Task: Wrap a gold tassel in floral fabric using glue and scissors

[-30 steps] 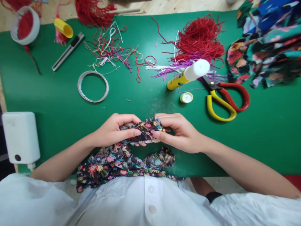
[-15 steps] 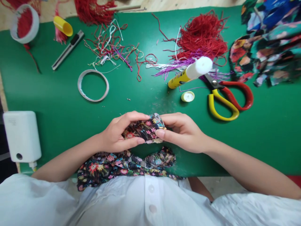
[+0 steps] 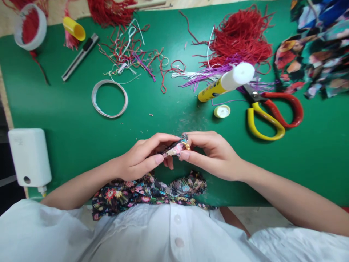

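Note:
A small piece of dark floral fabric [image 3: 174, 149] is held between my two hands above the green mat, seen nearly edge-on. My left hand [image 3: 141, 156] grips its left side, thumb below and fingers above and behind. At the right end, my right hand [image 3: 214, 154] pinches it between thumb and fingers. Something small and gold-coloured [image 3: 186, 145] shows at the right fingertips; I cannot make out what it is. Below the hands, a longer strip of the same floral fabric [image 3: 147, 191] lies bunched along the mat's near edge, against the white shirt.
A standing glue stick [image 3: 218, 87], its cap [image 3: 221, 111] and scissors [image 3: 268, 109] are at right. Red tassel threads [image 3: 242, 36] lie behind them. Leftward are a tape ring [image 3: 94, 98], a utility knife [image 3: 80, 57] and a white power bank [image 3: 29, 156]. Patterned cloth [image 3: 321, 54] fills the far right.
The fabric piece has been tilted from showing its broad floral face to nearly edge-on, and more of the gold bit shows. The table items sit slightly further right in view.

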### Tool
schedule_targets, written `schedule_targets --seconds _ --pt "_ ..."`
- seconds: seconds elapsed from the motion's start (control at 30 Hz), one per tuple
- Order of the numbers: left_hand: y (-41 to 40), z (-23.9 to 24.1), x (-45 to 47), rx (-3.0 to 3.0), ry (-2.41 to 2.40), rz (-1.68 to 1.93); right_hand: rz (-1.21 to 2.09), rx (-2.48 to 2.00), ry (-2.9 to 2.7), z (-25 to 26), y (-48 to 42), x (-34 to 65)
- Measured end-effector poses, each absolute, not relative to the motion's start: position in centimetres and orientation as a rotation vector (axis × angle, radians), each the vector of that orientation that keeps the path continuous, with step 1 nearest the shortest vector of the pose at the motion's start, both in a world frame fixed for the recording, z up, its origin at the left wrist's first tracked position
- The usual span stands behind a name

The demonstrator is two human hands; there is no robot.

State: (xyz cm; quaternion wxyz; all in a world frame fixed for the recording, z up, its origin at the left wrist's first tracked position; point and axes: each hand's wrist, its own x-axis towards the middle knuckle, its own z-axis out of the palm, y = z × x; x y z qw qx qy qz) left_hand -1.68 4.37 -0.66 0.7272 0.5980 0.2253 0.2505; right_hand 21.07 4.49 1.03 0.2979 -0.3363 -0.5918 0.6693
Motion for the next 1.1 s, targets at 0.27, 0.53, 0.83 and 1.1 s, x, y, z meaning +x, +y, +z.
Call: schedule_targets --seconds 0.27,0.53,0.83,1.1 --pt "4.6 -0.3 -1.5 1.048 0.529 0.505 1.857 -1.058 -1.498 1.9 4.6 21.8" --pt "4.4 -0.4 -1.7 1.068 0.554 0.447 1.193 -1.285 -1.829 0.8 4.6 22.3" --pt "4.9 0.4 -1.1 1.186 0.607 0.447 0.657 -1.138 -2.083 0.0 4.1 21.9" --pt "5.1 0.4 -1.0 1.354 0.599 0.393 0.575 -1.052 -2.02 -0.4 3.4 21.1"
